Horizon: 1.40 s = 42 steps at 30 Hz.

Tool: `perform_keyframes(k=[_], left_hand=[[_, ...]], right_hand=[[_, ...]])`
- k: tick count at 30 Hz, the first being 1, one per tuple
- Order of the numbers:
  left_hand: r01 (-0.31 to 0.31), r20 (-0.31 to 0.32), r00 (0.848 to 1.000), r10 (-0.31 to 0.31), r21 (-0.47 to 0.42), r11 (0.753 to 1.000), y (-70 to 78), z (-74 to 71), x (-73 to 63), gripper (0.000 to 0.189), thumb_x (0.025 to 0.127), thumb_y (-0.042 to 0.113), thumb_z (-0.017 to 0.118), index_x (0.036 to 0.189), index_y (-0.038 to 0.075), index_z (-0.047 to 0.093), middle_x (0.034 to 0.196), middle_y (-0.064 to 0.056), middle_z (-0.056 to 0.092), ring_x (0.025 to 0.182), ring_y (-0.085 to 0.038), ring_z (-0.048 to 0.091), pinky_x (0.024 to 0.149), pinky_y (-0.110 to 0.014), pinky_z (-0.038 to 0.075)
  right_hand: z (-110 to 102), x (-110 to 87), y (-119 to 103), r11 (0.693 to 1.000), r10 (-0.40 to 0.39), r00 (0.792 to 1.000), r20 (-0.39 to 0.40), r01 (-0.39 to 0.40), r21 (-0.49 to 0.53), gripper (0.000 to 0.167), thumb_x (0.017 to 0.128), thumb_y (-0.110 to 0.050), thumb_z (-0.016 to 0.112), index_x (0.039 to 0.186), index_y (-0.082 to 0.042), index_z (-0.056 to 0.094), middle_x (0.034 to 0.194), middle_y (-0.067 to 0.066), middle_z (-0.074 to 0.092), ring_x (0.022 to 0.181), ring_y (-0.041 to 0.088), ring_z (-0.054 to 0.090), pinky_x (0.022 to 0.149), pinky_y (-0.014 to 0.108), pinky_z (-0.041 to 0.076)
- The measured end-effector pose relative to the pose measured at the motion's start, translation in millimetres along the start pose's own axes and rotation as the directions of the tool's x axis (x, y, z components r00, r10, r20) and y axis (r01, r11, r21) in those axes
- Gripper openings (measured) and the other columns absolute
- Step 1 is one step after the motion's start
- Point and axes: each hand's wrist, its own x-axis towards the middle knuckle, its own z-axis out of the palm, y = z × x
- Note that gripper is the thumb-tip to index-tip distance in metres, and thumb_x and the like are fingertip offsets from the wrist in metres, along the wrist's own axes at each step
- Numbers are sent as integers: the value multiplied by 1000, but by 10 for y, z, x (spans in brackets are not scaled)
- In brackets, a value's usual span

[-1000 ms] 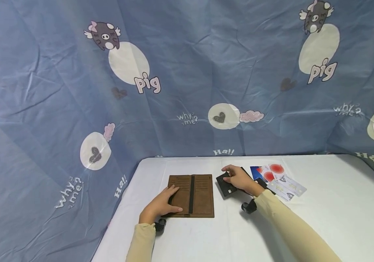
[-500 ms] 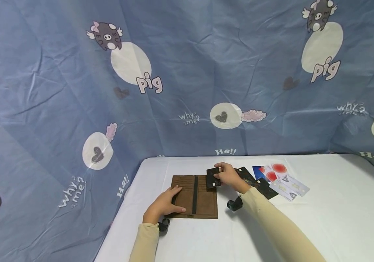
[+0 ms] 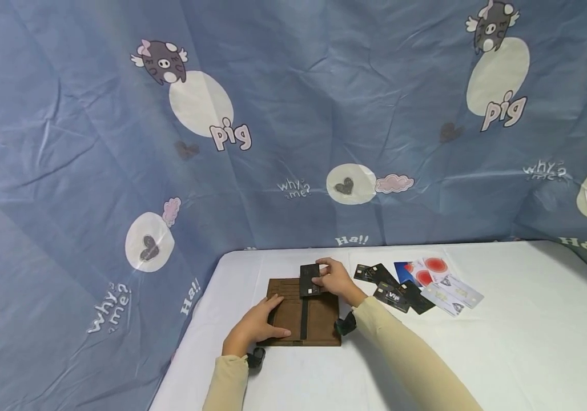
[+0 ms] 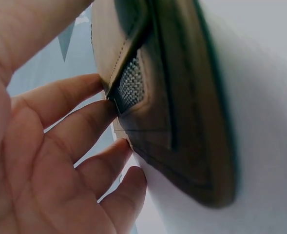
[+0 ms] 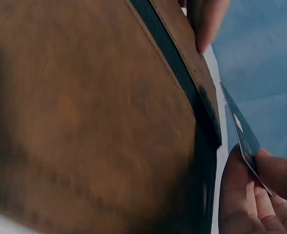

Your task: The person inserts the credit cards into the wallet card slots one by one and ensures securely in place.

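Note:
A brown bifold wallet (image 3: 322, 321) lies opened out on the white table, with card slots and a dark strip along its middle. My left hand (image 3: 254, 324) rests on its left panel, thumb and fingers spread; in the left wrist view the fingertips touch the wallet's edge (image 4: 182, 122) beside a grey mesh patch. My right hand (image 3: 336, 279) pinches a black card (image 3: 309, 281) between thumb and fingers, over the upper middle of the wallet. From the right wrist, the card (image 5: 244, 134) appears edge-on, just beyond the wallet's edge.
Right of the wallet several black cards (image 3: 391, 295) lie overlapping. Beyond them are red, white and blue cards (image 3: 435, 266) and pale silver cards (image 3: 442, 299). A blue patterned cloth (image 3: 273, 217) hangs behind the white table (image 3: 530, 331).
My right hand has picked the black card out of the pile and carried it left over the wallet, uncovering the other black cards. The left hand has stayed on the wallet.

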Motion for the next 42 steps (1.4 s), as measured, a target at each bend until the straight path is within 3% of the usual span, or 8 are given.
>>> perform_keyframes(k=[5, 11, 20, 25, 32, 36, 42], left_hand=[[-9, -6, 1000, 9, -7, 1000, 16, -5, 23, 91, 75, 37, 86, 150, 10, 42, 157, -20, 35, 142, -49, 33, 106, -66, 36], [-16, 2, 1000, 16, -15, 1000, 29, 0, 24, 90, 76, 37, 86, 150, 10, 42, 156, -22, 36, 142, -49, 34, 106, -66, 37], [-24, 6, 1000, 24, -40, 999, 25, 71, 25, 92, 75, 36, 86, 150, 8, 41, 155, -26, 36, 141, -51, 34, 106, -66, 37], [-21, 5, 1000, 22, -38, 999, 32, 84, 29, 93, 76, 37, 86, 151, 6, 40, 153, -30, 36, 139, -52, 37, 105, -65, 39], [-10, -9, 1000, 9, -57, 998, 32, 60, 29, 98, 75, 36, 87, 152, 2, 35, 153, -30, 35, 139, -50, 37, 108, -63, 37], [-2, -13, 1000, 1, -56, 998, -1, 36, 25, 100, 76, 36, 86, 155, 8, 32, 155, -26, 35, 142, -48, 34, 109, -63, 36], [20, -14, 1000, -20, -41, 999, -26, 15, 18, 98, 75, 37, 86, 154, 12, 35, 153, -32, 34, 139, -51, 36, 106, -65, 38]], right_hand=[[106, 23, -21, 999, -47, 999, 19, 46, 19, 58, 84, 10, 69, 138, 6, 49, 79, 5, 55, 64, 13, 60, 60, 34, 60], [191, 48, -33, 997, -76, 995, 72, 78, -25, 57, 84, 11, 68, 138, 5, 50, 80, 5, 55, 65, 12, 59, 59, 30, 59], [279, 46, 34, 992, -64, 994, 92, 74, -99, 56, 84, 8, 70, 137, 3, 52, 81, 7, 60, 64, 13, 61, 58, 30, 59], [332, 30, 60, 985, -85, 993, 78, 96, -142, 52, 83, 7, 72, 132, 3, 55, 79, 6, 60, 61, 12, 58, 55, 29, 57], [411, 25, 40, 944, -133, 991, 25, 134, -302, 46, 83, -5, 77, 125, -2, 59, 78, 3, 57, 63, 12, 49, 60, 26, 44], [458, 26, 65, 946, -120, 993, 10, 117, -302, 47, 84, -8, 78, 126, -2, 59, 79, 3, 57, 64, 14, 49, 61, 27, 43], [480, 6, 96, 960, -110, 992, 56, 120, -253, 45, 84, -5, 77, 126, -3, 61, 77, 2, 54, 62, 13, 47, 61, 26, 42]])
